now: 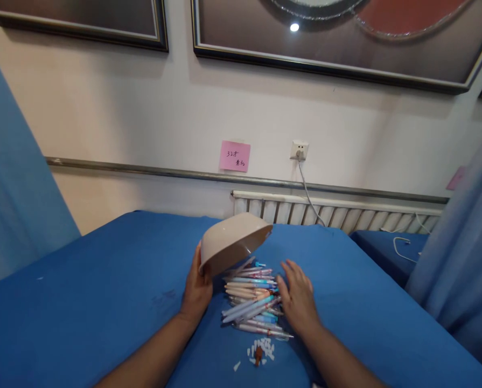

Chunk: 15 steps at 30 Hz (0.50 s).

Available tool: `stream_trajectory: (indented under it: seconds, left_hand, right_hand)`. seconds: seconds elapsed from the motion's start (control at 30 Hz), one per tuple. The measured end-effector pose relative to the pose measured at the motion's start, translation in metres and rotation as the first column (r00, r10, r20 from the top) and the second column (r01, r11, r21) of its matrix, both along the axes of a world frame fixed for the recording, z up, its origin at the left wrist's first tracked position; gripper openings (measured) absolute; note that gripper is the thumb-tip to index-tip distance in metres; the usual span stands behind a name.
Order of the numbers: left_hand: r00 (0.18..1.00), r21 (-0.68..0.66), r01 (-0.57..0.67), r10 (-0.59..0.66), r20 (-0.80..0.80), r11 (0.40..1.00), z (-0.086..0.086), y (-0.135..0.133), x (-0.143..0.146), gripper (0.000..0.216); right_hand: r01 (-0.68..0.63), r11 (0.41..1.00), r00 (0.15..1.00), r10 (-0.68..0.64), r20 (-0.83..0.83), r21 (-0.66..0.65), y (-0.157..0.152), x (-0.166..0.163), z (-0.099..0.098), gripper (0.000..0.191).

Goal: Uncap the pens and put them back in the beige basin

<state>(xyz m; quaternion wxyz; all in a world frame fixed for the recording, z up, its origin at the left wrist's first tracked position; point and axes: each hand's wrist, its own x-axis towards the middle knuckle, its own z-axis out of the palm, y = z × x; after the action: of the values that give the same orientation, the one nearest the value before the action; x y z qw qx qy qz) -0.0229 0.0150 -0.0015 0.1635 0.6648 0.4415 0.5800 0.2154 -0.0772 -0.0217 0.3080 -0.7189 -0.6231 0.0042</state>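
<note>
The left hand (196,295) clasps a bowl (229,240), apparently tilted to face pens (251,308) beside that grip; the right hand (300,300), loosely spread, looks empty.

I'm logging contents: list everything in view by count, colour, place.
pens: many, mixed, heaped centre
basin: 1, beige, tilted by pens
small pieces: many, white, nearer than pens
brown piece: 1, brown, among them
covers: 2, blue, centre, right
wall: 1, cream, behind
frames: 3, dark, top
notes: 2, pink, wall
socket: 1, white, wall
cables: several, pale, right
rail: 1, grey, wall
radiator: 1, white, below rail
curtains: 2, blue, sides
left hand: 1, holding basin
right hand: 1, by pens
</note>
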Motion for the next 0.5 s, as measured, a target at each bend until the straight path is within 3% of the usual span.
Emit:
stream_trajectory:
  seconds: [0.07,0.1,0.3,0.5]
  left_hand:
    - [0.998,-0.032,-0.055,0.055,0.011,0.998,0.002,0.002,-0.001,0.056]
    - [0.998,-0.043,-0.059,0.059,0.009,0.997,0.003,0.003,-0.002,0.056]
    - [0.999,-0.027,-0.014,0.013,-0.043,1.000,0.012,0.002,-0.008,0.063]
    - [0.981,-0.135,-0.165,0.176,0.077,0.977,0.017,0.009,-0.015,0.055]
  right_hand:
    - [0.171,0.977,0.983,-0.178,-0.044,-0.130,0.009,0.014,-0.008,0.055]
    - [0.162,0.970,0.983,-0.175,-0.056,-0.182,0.012,0.018,-0.011,0.057]
    - [-0.223,0.955,0.975,0.219,-0.044,-0.193,0.008,-0.001,-0.014,0.057]
    - [-0.404,0.910,0.899,0.377,-0.223,-0.089,0.005,-0.010,-0.011,0.056]
